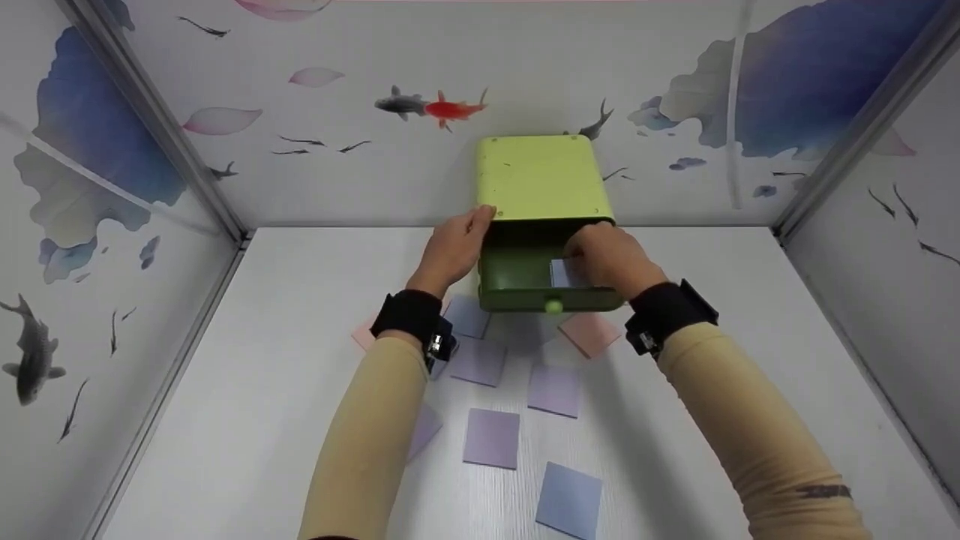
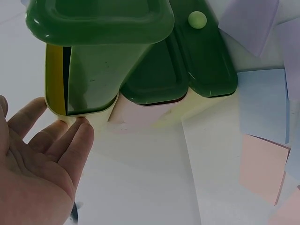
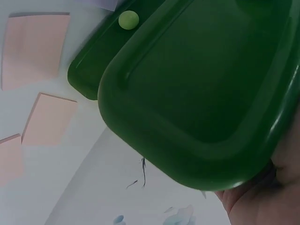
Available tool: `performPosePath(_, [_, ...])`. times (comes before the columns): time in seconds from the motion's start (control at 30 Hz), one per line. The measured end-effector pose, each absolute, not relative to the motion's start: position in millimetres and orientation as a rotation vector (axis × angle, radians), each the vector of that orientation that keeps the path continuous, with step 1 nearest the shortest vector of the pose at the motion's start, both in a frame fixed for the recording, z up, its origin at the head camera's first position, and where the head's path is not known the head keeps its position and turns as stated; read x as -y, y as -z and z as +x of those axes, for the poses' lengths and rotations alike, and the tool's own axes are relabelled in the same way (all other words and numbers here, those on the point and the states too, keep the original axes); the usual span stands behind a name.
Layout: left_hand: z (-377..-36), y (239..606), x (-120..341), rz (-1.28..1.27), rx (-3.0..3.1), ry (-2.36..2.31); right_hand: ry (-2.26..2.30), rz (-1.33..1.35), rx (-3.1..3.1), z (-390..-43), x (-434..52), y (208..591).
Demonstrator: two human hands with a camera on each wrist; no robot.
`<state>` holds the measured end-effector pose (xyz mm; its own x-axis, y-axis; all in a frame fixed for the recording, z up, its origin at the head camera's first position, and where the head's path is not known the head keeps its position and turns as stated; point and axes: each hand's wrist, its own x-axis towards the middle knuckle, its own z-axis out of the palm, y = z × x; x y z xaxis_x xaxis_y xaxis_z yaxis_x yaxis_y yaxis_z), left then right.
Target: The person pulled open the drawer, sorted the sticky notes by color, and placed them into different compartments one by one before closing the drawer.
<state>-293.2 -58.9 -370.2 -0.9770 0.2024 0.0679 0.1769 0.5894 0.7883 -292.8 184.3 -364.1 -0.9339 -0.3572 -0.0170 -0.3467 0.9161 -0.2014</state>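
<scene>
Purple note (image 1: 561, 271) lay inside the pulled-out dark green drawer (image 1: 517, 281), frame centre, under the right hand (image 1: 609, 256) pinching it | orientation hidden | left hand (image 1: 454, 247) relaxed, fingers straight against the light green box (image 1: 540, 178).

A big dark green drawer (image 3: 201, 93) fills most of the view. Behind it sits a second green front with a small light green knob (image 3: 128, 19). Pink paper squares (image 3: 35, 49) lie flat on the white table (image 3: 70, 173). A bit of the right hand (image 3: 262, 201) shows at the bottom corner, touching the drawer.
</scene>
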Motion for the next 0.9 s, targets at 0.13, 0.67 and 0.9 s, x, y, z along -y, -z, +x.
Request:
performPosePath(0.13, [-293.4,368.5,59.2,0.324,-2.771,-1.372,0.36,-0.562,-3.023,-288.9,-185.3,356.2])
performPosePath(0.67, [-293.0,369.9,58.2,0.333,-2.763,-1.352,0.367,-0.661,-2.964,-269.0,-197.0,333.2])
performPosePath(0.9, [-293.4,370.7,59.0,0.338,-2.764,-1.35,0.362,-0.762,-2.962,-258.7,-197.0,328.5])
